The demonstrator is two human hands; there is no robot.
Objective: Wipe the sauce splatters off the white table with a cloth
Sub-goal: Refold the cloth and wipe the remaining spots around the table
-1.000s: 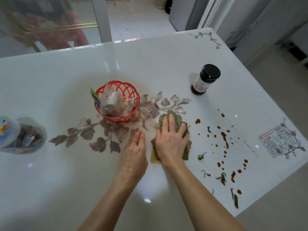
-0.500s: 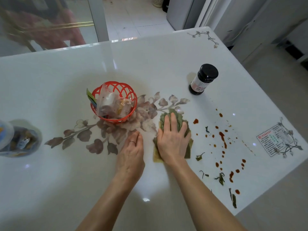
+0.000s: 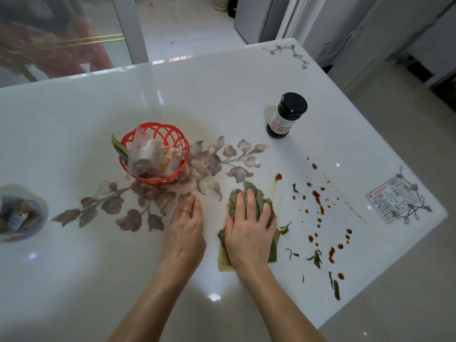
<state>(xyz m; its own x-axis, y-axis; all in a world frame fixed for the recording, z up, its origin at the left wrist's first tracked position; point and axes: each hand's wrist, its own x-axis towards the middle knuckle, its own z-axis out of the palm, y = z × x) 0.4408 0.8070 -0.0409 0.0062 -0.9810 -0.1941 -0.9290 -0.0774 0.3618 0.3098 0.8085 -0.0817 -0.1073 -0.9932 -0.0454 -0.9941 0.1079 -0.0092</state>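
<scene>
I see R hand (image 3: 249, 233) flat on the green cloth (image 3: 232, 203), fingers (image 3: 251, 203) straight, pressing it on white table (image 3: 222, 95). L hand (image 3: 185, 233) rests flat just beside, holds nothing. Sauce splatters (image 3: 318, 201) lie right of cloth; dark jar (image 3: 287, 116) is behind them.

The white table (image 3: 222, 95) is presenting a smooth, high-gloss surface and is reflecting light spots. The green cloth (image 3: 256, 196) is showing a rough, nubby, matt texture. The orange basket (image 3: 162, 130) is appearing as moulded plastic lattice, holding thin clear plastic bags (image 3: 145, 154). The dark jar (image 3: 286, 117) is gleaming glossy, carrying a smooth black lid (image 3: 293, 104) and a paper-like label (image 3: 281, 123).
</scene>
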